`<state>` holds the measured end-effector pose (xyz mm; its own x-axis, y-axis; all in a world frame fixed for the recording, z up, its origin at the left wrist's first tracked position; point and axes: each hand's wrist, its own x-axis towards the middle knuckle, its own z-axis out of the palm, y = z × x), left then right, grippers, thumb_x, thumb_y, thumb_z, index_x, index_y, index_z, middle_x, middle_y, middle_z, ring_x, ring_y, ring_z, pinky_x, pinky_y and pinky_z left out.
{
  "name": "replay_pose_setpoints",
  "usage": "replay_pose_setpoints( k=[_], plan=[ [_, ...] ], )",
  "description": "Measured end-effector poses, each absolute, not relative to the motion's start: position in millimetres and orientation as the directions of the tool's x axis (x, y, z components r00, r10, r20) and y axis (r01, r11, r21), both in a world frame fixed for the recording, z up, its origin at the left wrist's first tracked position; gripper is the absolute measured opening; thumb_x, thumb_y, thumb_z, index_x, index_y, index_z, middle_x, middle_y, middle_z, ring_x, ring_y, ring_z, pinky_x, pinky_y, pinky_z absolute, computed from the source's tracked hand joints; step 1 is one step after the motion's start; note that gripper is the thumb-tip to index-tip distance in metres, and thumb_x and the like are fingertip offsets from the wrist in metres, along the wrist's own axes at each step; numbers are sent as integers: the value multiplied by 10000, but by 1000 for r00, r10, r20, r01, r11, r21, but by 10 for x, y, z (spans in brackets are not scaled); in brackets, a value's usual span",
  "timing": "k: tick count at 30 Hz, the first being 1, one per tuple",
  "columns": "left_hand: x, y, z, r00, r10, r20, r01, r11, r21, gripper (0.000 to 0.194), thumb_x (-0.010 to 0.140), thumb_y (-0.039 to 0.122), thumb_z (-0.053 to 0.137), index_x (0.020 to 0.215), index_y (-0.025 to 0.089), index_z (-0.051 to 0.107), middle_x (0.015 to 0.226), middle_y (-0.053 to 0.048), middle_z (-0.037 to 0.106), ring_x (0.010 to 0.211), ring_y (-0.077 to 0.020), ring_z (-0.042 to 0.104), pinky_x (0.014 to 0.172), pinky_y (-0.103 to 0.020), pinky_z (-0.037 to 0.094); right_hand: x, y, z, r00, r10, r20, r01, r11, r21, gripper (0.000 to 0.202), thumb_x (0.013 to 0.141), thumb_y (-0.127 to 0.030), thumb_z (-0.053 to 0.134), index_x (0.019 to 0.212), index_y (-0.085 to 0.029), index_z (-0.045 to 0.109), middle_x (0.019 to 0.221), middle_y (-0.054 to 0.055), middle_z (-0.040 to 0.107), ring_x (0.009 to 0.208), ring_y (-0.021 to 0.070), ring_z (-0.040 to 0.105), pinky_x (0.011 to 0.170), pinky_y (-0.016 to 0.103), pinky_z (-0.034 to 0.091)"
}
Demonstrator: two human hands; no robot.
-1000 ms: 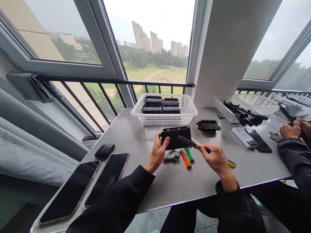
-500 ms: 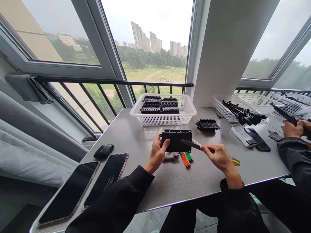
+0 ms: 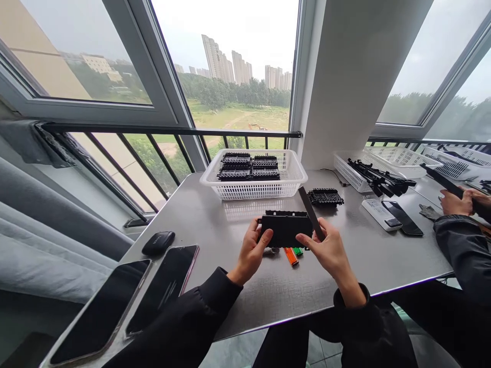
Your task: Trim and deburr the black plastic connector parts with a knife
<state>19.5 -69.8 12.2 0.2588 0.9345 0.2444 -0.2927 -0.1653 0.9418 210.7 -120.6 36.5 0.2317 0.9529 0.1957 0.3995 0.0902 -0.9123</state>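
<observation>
My left hand (image 3: 251,251) grips the left end of a flat black plastic part (image 3: 286,231), thumb on its face. At the part's right end, my right hand (image 3: 330,250) pinches with its thumb on the face, and a dark flat strip-like tool (image 3: 310,210) rises from between its fingers, tilted up to the left. Below the part, an orange piece (image 3: 291,256) and a green piece (image 3: 298,251) lie on the table, beside a small grey item (image 3: 271,252) mostly hidden by the part.
A white basket (image 3: 255,191) with black ribbed parts stands behind; another black part (image 3: 326,197) lies right of it. Two phones and a black case (image 3: 158,243) are at left. At right are more baskets, a white device (image 3: 381,214), a phone and a co-worker's hands (image 3: 458,202).
My right hand has moved left onto the part's right end, and the tool has swung from lying across the face to pointing upward. The view has shifted slightly.
</observation>
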Motion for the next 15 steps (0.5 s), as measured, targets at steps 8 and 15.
replay_pose_setpoints(
  k=[8, 15],
  plan=[
    [194, -794, 93, 265, 867, 422, -285, -348, 893, 271, 877, 352, 628, 1074, 231, 485, 882, -17, 685, 790, -156, 667, 714, -273, 540, 1969, -1175, 333, 448, 875, 184, 316, 38, -948, 406, 705, -550, 737, 765, -194, 552, 604, -39, 496, 536, 115, 442, 502, 247, 381],
    [184, -765, -113, 374, 576, 727, -2, -783, 622, 537, 878, 230, 617, 1378, 305, 434, 1250, -109, 647, 1113, -263, 649, 914, -426, 557, 1845, -1258, 417, 52, 996, 79, -27, 80, -996, 578, 768, -586, 677, 1170, -172, 646, 728, 7, 615, 391, 48, 374, 369, 222, 314]
  ],
)
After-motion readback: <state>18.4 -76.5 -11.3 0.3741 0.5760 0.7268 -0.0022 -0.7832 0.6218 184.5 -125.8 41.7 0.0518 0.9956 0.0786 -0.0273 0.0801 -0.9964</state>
